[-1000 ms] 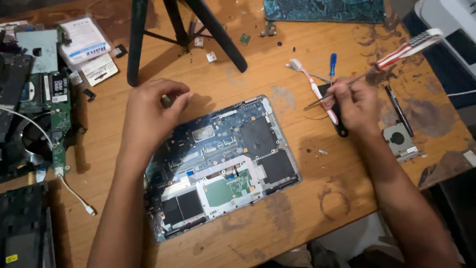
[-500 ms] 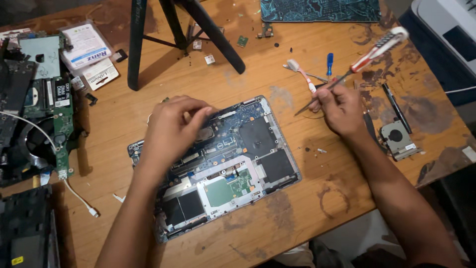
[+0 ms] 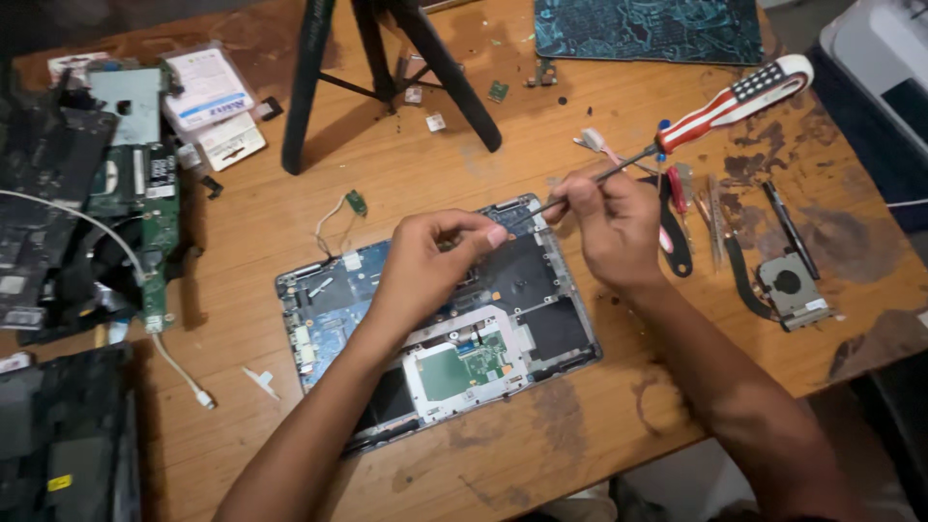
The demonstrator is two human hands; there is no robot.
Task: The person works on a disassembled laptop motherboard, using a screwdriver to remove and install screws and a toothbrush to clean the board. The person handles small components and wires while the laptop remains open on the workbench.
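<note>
Two bare hands work over an opened laptop base with its blue circuit board and black battery cells exposed [image 3: 319, 309], which lies tilted in the middle of a worn wooden table [image 3: 580, 435]. The left hand [image 3: 430, 261] rests on the upper middle of the laptop base, its fingers curled inward with the fingertips pinched close together; whether they hold anything small cannot be told. The right hand [image 3: 614, 227] sits at the upper right corner of the base and is closed around the metal shaft of a long screwdriver with a red, white and blue striped handle [image 3: 744, 95]. The handle points up and to the right, and the tip points down toward the corner of the base, near the left hand's fingertips. Just right of the right hand lie several loose tools and a small cooling fan with a copper pipe [image 3: 788, 285]. Black tripod legs [image 3: 309, 87] stand at the far side of the table. A pile of green circuit boards and dark laptop parts [image 3: 106, 213] fills the left edge, with a white cable [image 3: 179, 372] trailing from it.
</note>
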